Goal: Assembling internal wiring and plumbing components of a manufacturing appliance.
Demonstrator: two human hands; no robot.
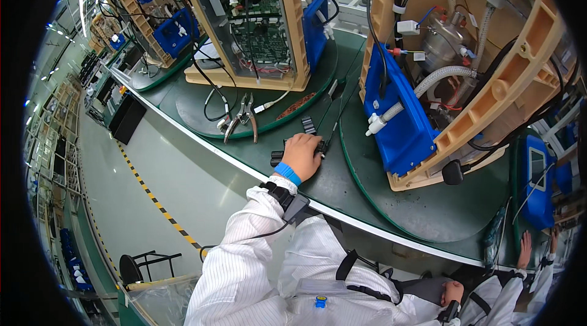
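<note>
The left hand lies palm-down on the green bench, fingers curled over a small cluster of black parts — the grip is closed loosely over them, though how firmly it has hold cannot be told, since the knuckles hide the fingertips. A blue wristband sits just behind the hand, and behind that a black strap with a cable wraps the white sleeve.

Just beyond the grip, a black ribbed piece rests on the bench, and thin black cables run away from the fingers toward the far units. Further out to the left, a pair of pliers lies on a round green turntable that carries an upright beige frame with a circuit board. To the right of the grip stands a second beige frame with a blue panel and a corrugated hose.

The right hand is low, near the body, well apart from the bench parts; its grip cannot be told. At the far right, another person's hand rests on the bench edge.
</note>
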